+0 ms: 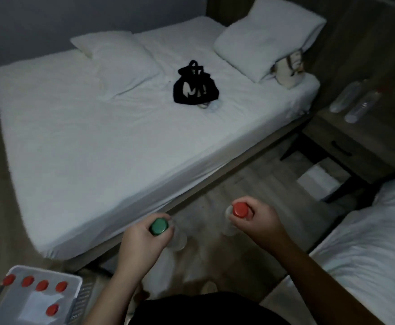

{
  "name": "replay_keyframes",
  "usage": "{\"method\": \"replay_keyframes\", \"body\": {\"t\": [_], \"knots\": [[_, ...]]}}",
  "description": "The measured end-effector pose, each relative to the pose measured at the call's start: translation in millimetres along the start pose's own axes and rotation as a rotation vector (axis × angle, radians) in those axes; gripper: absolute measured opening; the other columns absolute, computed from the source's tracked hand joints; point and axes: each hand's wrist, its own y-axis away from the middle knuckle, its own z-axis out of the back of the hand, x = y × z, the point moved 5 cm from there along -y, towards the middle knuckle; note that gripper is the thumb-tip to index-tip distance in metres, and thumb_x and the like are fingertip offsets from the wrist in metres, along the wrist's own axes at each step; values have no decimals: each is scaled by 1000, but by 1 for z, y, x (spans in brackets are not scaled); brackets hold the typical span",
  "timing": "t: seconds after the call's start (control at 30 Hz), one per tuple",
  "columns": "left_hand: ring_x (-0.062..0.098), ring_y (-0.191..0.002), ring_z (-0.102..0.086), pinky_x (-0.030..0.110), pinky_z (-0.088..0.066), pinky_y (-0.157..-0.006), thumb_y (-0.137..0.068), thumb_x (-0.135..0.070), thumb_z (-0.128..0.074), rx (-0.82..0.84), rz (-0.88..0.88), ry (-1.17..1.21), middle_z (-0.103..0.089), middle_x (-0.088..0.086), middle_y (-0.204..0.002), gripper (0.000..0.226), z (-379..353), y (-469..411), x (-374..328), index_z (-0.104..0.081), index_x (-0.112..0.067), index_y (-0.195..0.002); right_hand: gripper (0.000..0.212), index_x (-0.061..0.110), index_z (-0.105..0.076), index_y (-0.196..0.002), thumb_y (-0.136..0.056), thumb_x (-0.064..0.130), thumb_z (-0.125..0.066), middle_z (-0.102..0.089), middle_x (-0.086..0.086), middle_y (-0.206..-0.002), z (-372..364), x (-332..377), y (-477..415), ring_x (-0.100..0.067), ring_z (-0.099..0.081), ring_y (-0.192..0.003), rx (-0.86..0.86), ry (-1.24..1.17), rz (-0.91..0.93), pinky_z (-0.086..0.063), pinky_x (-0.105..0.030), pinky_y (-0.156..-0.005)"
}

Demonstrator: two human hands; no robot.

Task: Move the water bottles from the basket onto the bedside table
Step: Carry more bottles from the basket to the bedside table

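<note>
My left hand (145,238) grips the neck of a clear water bottle with a green cap (159,226), held upright above the floor. My right hand (255,219) grips another clear bottle with a red cap (240,209). The grey basket (74,301) sits at the lower left and holds several red-capped bottles (42,285). At the right edge stands the wooden bedside table (327,130), with two clear bottles (360,105) on its top.
A white bed (98,137) with two pillows and a black bag (195,86) fills the middle. A second white bed (367,254) lies at the lower right. A strip of wooden floor (215,184) runs between the beds toward the bedside table.
</note>
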Motion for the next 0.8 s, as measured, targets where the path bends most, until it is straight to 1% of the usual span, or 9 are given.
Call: {"method": "replay_keyframes", "body": {"t": [0.1, 0.17, 0.27, 0.33, 0.47, 0.53, 0.67, 0.73, 0.8], "knots": [[-7, -75, -64, 18, -50, -69, -71, -25, -77, 51, -65, 46, -69, -25, -80, 18, -31, -15, -29, -69, -40, -78, 21, 36, -60, -85, -75, 28, -77, -65, 14, -80, 37, -26, 7, 4, -61, -78, -52, -24, -80, -46, -15, -70], [-3, -71, -65, 16, -50, -64, -71, -26, -77, 81, -95, 80, -70, -20, -77, 14, -48, -23, -49, -69, -37, -75, 26, 40, -57, -81, -74, 25, -77, -63, 15, -80, 58, -40, 12, 4, -60, -79, -94, -48, -130, -44, -14, -69], [-1, -68, -64, 15, -50, -62, -65, -38, -74, 114, -173, 111, -69, -18, -74, 13, -67, -37, -75, -68, -37, -77, 28, 37, -58, -82, -74, 19, -77, -62, 16, -78, 82, -57, 17, 7, -60, -72, -173, -92, -192, -43, -10, -65], [-2, -67, -63, 16, -49, -62, -68, -30, -77, 132, -212, 110, -69, -18, -73, 14, -79, -50, -91, -67, -36, -74, 29, 36, -60, -81, -74, 15, -78, -62, 17, -76, 95, -64, 17, 14, -59, -70, -248, -110, -212, -43, -5, -61], [-3, -70, -63, 19, -49, -66, -69, -20, -78, 187, -270, 66, -69, -15, -73, 16, -104, -83, -122, -68, -32, -75, 24, 27, -66, -83, -70, 11, -80, -63, 18, -77, 120, -76, 9, 9, -60, -71, -381, -121, -229, -43, -1, -65], [-3, -70, -63, 15, -47, -64, -68, -19, -78, 237, -300, 64, -70, -13, -73, 15, -119, -103, -136, -70, -28, -76, 24, 30, -66, -84, -70, 16, -81, -65, 17, -77, 130, -82, 0, 11, -60, -75, -413, -99, -241, -44, -3, -66], [-1, -68, -63, 13, -45, -58, -69, -16, -78, 325, -374, 35, -68, -17, -74, 18, -153, -150, -159, -69, -29, -75, 20, 21, -70, -84, -69, 14, -81, -70, 8, -79, 153, -100, -31, -3, -63, -79, -484, -65, -252, -47, -10, -67], [-1, -70, -63, 15, -48, -61, -69, -18, -78, 370, -416, -3, -68, -18, -77, 18, -168, -177, -173, -68, -32, -75, 18, 23, -69, -80, -69, 14, -80, -70, 8, -76, 163, -103, -51, -4, -63, -76, -502, -26, -276, -46, -10, -65], [0, -72, -64, 21, -51, -65, -66, -34, -75, 434, -466, -40, -70, -14, -77, 14, -182, -203, -191, -68, -33, -78, 20, 29, -66, -77, -70, 16, -79, -68, 11, -76, 173, -104, -71, 0, -62, -77, -515, -20, -302, -44, -7, -65]]}}
